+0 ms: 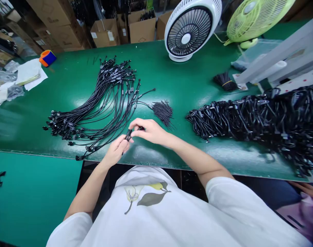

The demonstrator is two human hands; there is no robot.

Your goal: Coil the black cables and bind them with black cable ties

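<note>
Close to the table's front edge, my left hand is closed round a folded black cable. My right hand pinches the upper end of the same cable, and a black connector shows by its fingers. Left of my hands lies a long spread of loose black cables with connectors at both ends. A small pile of thin black ties rests just beyond my right hand. Whether a tie is in my fingers is too small to tell.
A heap of bundled black cables covers the right of the green table. At the back stand a white fan and a yellow-green fan. A banded black bundle lies near a grey metal frame. Papers and an orange-blue roll sit left.
</note>
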